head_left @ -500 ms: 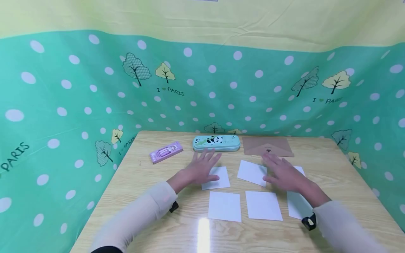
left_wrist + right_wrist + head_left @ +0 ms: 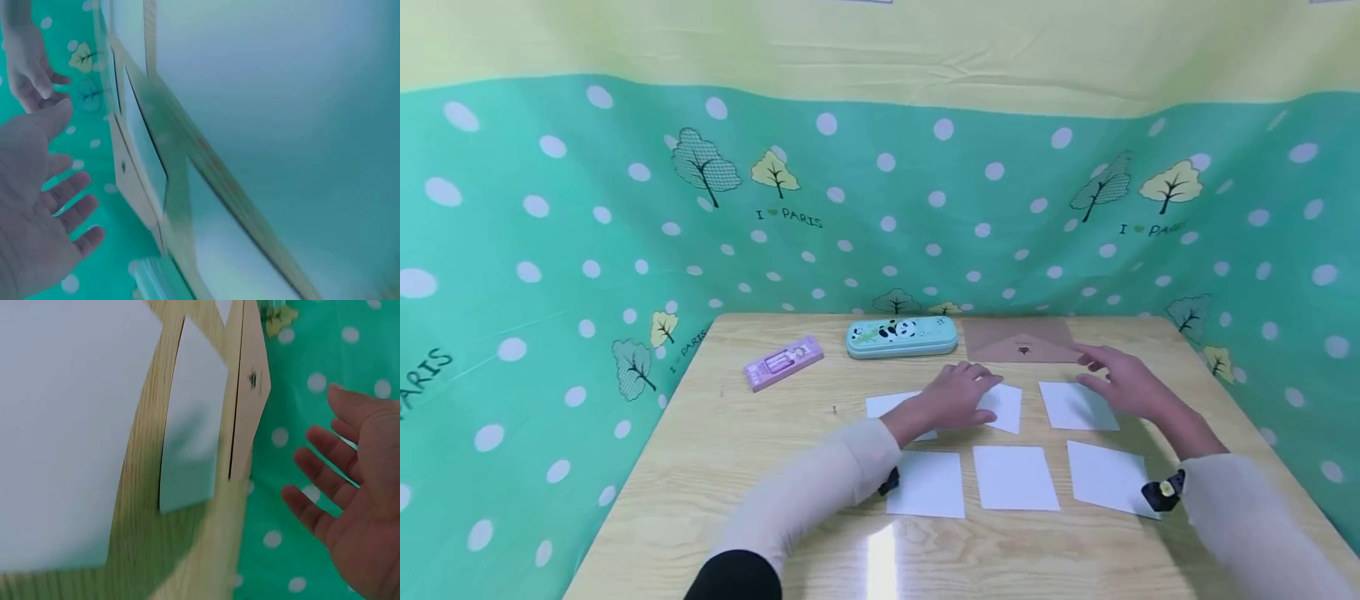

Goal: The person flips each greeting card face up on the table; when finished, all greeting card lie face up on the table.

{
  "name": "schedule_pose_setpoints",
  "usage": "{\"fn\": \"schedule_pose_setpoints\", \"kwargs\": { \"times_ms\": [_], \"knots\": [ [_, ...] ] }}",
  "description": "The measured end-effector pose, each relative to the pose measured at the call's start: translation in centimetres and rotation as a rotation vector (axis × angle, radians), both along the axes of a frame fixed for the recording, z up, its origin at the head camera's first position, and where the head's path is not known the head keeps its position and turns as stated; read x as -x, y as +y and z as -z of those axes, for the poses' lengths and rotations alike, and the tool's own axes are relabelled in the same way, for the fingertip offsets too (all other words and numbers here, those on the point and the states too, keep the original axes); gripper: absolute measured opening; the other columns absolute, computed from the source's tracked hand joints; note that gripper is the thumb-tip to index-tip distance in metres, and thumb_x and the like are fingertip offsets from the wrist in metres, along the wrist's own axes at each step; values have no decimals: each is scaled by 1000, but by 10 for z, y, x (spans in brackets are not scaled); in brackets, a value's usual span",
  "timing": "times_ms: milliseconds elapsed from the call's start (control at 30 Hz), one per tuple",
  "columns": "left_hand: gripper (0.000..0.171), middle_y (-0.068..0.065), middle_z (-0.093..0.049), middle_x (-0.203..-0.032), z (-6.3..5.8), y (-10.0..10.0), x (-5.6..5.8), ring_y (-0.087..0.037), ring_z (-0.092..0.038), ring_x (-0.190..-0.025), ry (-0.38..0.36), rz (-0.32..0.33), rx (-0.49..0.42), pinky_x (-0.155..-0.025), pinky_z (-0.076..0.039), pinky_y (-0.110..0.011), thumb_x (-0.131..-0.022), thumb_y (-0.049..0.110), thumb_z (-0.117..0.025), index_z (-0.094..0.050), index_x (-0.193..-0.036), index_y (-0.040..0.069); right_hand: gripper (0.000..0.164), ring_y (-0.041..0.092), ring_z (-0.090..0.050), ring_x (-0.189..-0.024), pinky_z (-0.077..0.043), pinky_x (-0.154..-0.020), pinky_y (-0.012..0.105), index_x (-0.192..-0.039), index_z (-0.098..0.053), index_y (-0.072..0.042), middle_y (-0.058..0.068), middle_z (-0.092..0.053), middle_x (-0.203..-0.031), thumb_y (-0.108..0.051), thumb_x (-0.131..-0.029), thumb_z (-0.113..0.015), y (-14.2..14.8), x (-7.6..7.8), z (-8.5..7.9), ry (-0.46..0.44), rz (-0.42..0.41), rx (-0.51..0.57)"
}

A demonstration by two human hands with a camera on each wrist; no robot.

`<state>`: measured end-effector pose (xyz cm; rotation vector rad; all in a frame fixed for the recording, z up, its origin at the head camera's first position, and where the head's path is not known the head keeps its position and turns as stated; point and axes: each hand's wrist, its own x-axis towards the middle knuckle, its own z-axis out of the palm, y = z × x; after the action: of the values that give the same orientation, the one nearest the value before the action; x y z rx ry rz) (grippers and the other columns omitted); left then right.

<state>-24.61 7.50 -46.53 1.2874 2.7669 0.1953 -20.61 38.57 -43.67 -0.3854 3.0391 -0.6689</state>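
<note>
Several white paper squares lie on the table in two rows of three. My left hand (image 2: pixel 953 397) is over the back middle square (image 2: pixel 1006 407), hiding part of it; its forearm crosses the back left square (image 2: pixel 891 406). At the right edge of the back right square (image 2: pixel 1075 407) is my right hand (image 2: pixel 1126 383), its fingertips near the brown envelope (image 2: pixel 1018 340). Both wrist views show the fingers spread or loosely bent, with nothing held. The front row holds a left square (image 2: pixel 925 485), a middle one (image 2: pixel 1017 477) and a slightly turned right one (image 2: pixel 1108 475).
Along the back of the wooden table (image 2: pixel 700 467) sit a purple box (image 2: pixel 784 363) and a light-blue panda pencil case (image 2: pixel 902 337), left of the envelope. A green dotted curtain (image 2: pixel 850 225) hangs behind and at both sides.
My left hand has moved right, from the back left square to the back middle one. My right hand has moved right and slightly back, uncovering the back right square. The head view has shifted slightly.
</note>
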Motion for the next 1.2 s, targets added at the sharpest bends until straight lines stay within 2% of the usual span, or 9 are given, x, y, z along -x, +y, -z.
{"fn": "schedule_pose_setpoints", "kwargs": {
  "times_ms": [167,267,367,500,633,800,967,1100,1200],
  "knots": [
    [60,5,-51,-151,8,36,4,-18,-45,-140,-21,11,-14,-115,-40,-43,-100,53,-58,-45,-154,30,50,37,-65,-103,-55,-82,46,-145,-49,7,20,-67,-111,-17,-102,-61,28,3,5,-58,12,48],
    [57,7,-52,-150,13,52,8,-17,-46,-139,-29,9,-5,-114,-40,-42,-100,54,-58,-47,-152,33,50,31,-65,-100,-53,-78,36,-145,-50,5,13,-66,-105,-18,-102,-61,39,4,14,-117,35,89],
    [55,7,-53,-150,17,66,10,-15,-47,-138,-10,19,29,-112,-43,-37,-100,55,-55,-49,-151,34,52,26,-64,-100,-52,-75,31,-146,-49,4,11,-65,-105,-20,-102,-62,47,4,26,-176,57,124],
    [56,7,-53,-149,22,81,12,-13,-50,-135,-13,10,61,-109,-46,-30,-99,60,-54,-50,-150,36,56,23,-61,-99,-50,-77,31,-147,-48,2,10,-65,-106,-22,-100,-65,52,6,41,-264,73,134],
    [60,8,-52,-149,25,93,13,-13,-49,-135,-59,-38,89,-110,-45,-30,-96,66,-55,-50,-149,39,62,21,-53,-92,-44,-77,32,-150,-47,-2,8,-61,-102,-27,-98,-69,55,6,51,-345,105,131],
    [61,9,-53,-145,26,102,14,-13,-49,-131,-37,-73,127,-103,-49,-30,-92,67,-59,-52,-147,41,63,21,-49,-89,-40,-77,33,-150,-47,-2,5,-53,-95,-27,-96,-70,60,5,59,-333,145,116],
    [57,8,-53,-141,20,106,10,-12,-49,-126,-21,-96,126,-93,-51,-28,-92,64,-62,-55,-144,42,63,23,-50,-94,-41,-80,36,-150,-49,-3,6,-53,-97,-27,-96,-71,63,1,59,-325,206,131],
    [53,7,-52,-139,15,109,9,-14,-48,-125,-70,-106,127,-96,-50,-31,-93,63,-61,-58,-141,41,62,24,-49,-97,-41,-82,36,-148,-50,-4,7,-52,-99,-29,-96,-72,63,0,58,-334,229,139],
    [51,8,-52,-137,17,109,9,-14,-47,-124,-75,-128,119,-101,-48,-33,-92,65,-61,-61,-137,42,60,23,-49,-95,-40,-81,36,-146,-52,-5,6,-52,-98,-30,-95,-72,60,1,58,-334,223,143]
  ]
}}
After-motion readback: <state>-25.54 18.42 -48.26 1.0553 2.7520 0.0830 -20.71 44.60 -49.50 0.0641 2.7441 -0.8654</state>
